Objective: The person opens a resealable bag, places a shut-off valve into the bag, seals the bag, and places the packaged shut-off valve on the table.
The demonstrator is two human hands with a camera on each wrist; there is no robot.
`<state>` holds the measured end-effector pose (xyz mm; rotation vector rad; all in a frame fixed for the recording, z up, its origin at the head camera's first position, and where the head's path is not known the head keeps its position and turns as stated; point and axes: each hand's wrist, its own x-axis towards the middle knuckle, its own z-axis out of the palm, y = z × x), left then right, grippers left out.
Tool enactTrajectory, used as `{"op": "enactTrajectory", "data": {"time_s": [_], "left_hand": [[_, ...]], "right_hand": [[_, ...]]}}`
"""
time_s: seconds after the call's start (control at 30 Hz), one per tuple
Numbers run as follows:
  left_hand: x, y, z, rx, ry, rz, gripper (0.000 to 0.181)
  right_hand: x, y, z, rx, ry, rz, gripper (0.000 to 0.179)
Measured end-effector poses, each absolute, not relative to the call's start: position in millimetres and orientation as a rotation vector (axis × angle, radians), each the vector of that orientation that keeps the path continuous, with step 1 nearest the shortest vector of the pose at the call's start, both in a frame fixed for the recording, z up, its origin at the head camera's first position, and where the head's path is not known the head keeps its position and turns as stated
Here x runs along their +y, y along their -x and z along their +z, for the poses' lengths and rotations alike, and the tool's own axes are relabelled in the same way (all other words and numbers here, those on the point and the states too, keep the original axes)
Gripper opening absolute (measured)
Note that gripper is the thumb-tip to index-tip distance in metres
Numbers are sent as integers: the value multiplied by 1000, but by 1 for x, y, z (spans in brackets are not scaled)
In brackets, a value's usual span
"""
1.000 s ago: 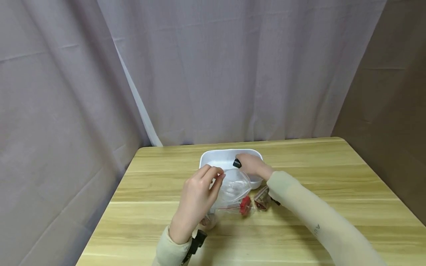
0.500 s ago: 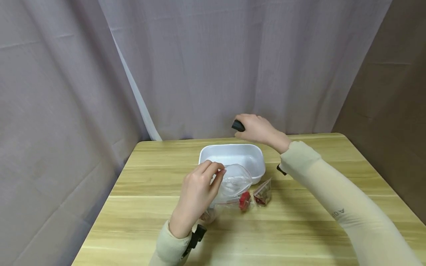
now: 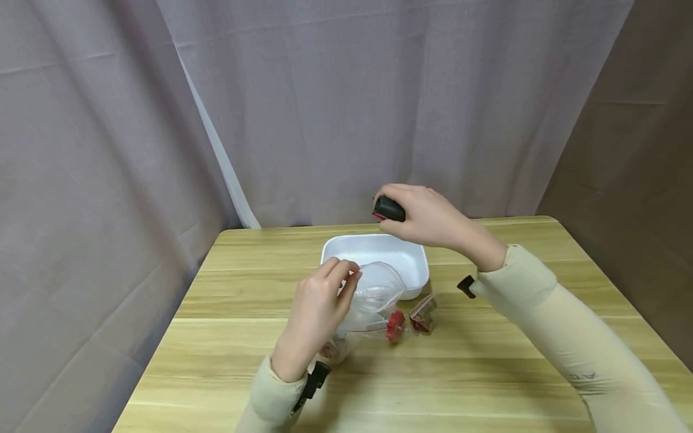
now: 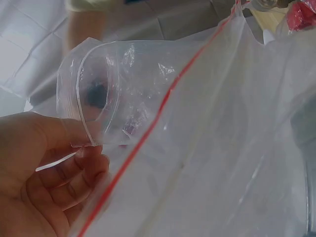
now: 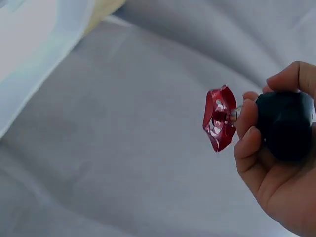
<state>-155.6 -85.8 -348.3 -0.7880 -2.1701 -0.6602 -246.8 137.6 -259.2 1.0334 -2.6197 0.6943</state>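
My left hand (image 3: pixel 316 304) pinches the rim of a clear zip bag (image 3: pixel 373 297) between thumb and fingers. In the left wrist view a red strip (image 4: pixel 159 111) runs along the clear plastic. Raised above the far rim of the white basin (image 3: pixel 415 260), my right hand (image 3: pixel 435 219) grips a black-handled tool (image 3: pixel 391 208). The right wrist view shows this tool's flared red metal head (image 5: pixel 219 118) on a short silver shaft, with fingers curled round the thick black handle. Its exact kind is unclear.
Near the basin's front lie a small bag with something red (image 3: pixel 396 326) and a brownish small bag (image 3: pixel 423 315). Another small bag (image 3: pixel 337 350) lies by my left wrist. Grey curtains (image 3: pixel 346 120) hang behind the wooden table (image 3: pixel 487 385).
My right hand has risen out of the basin with the black-handled tool, then drawn back slightly to the right and turned, showing some red. My left hand stays nearly still, pinching the bag.
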Motion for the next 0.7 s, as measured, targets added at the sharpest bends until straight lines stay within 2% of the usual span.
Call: {"op": "enactTrajectory", "data": {"time_s": [0.3,0.47,0.7], "left_hand": [[-90,159,-344,-2201,782,-623,4],[-91,160,-344,-2194,777,-632,5],[-91,159,-344,-2195,765,-636,6]], "right_hand": [[141,194,-239,-2340,-1394,789,23],[137,179,-246,-2304,-1528,741,27],[128,168,-262,-2391,-1575,642,26]]}}
